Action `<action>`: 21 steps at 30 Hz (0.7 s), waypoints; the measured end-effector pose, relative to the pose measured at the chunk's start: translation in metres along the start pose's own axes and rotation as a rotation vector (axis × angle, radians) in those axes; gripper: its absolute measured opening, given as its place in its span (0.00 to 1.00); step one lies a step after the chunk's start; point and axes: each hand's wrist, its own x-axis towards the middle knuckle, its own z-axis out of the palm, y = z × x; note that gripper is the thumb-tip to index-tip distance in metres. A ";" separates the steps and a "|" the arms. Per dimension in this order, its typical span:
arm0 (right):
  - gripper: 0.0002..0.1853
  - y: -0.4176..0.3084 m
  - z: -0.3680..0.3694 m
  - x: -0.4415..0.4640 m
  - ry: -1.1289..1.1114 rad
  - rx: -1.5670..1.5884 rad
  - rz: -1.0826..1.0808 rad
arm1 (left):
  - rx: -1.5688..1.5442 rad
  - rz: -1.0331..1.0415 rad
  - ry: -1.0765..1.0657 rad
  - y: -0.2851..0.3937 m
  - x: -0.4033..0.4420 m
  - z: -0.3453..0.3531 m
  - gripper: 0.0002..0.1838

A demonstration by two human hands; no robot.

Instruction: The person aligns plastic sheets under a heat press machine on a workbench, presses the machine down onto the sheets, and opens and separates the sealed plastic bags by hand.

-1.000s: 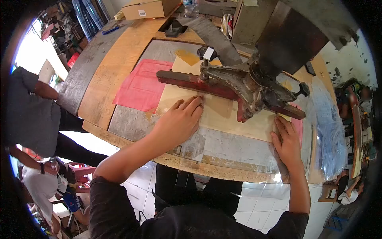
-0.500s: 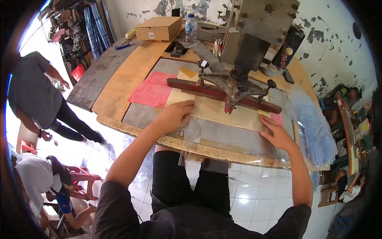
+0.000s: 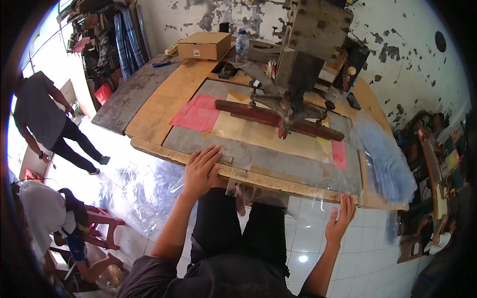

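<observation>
My left hand [image 3: 202, 171] lies over the table's front edge at left of centre, fingers stretched out flat and holding nothing visible. My right hand [image 3: 341, 218] is at the front edge on the right, fingers straight and thumb apart, against what looks like clear plastic sheet [image 3: 318, 191]; its outline is hard to make out. Beyond both hands, a cream sheet [image 3: 268, 136] and a pink sheet [image 3: 196, 112] lie on the grey plate [image 3: 198, 144]. Above them stands a press head with a red bar [image 3: 248, 113].
A stack of clear bluish plastic [image 3: 385, 161] lies on the table's right side. At the back are a cardboard box [image 3: 204, 47], a water bottle [image 3: 242, 43] and a phone [image 3: 353, 101]. One person [image 3: 42, 114] stands at left; another person [image 3: 47, 213] sits below.
Both hands have drawn back toward me from the cream sheet to the table's front edge. The right hand has moved farthest. The standing person at left has shifted slightly.
</observation>
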 end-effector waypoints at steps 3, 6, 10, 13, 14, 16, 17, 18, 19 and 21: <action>0.26 -0.004 0.017 -0.012 0.037 0.009 0.024 | 0.075 0.016 0.138 -0.006 -0.027 0.017 0.22; 0.26 -0.004 0.034 -0.013 0.121 0.029 0.022 | 0.123 -0.009 0.231 -0.012 -0.043 0.035 0.25; 0.26 -0.002 0.039 -0.011 0.165 0.034 0.036 | 0.158 -0.071 0.288 -0.016 -0.053 0.057 0.30; 0.27 -0.005 0.036 -0.009 0.139 0.028 0.059 | 0.140 -0.098 0.311 -0.016 -0.055 0.064 0.31; 0.28 -0.008 0.034 -0.009 0.125 0.029 0.076 | 0.141 -0.103 0.310 -0.017 -0.056 0.065 0.31; 0.29 -0.015 0.029 -0.008 0.099 0.008 0.122 | 0.140 -0.094 0.316 -0.019 -0.056 0.066 0.32; 0.30 -0.020 0.027 -0.007 0.076 -0.014 0.171 | 0.140 -0.097 0.316 -0.021 -0.056 0.067 0.32; 0.30 -0.027 0.024 -0.007 0.073 -0.015 0.171 | 0.148 -0.090 0.313 -0.023 -0.058 0.068 0.32; 0.31 -0.038 0.022 -0.007 0.118 0.013 0.159 | 0.157 -0.083 0.309 -0.024 -0.058 0.069 0.33; 0.31 -0.059 0.025 -0.010 0.154 0.043 0.153 | 0.159 -0.080 0.315 -0.026 -0.060 0.073 0.33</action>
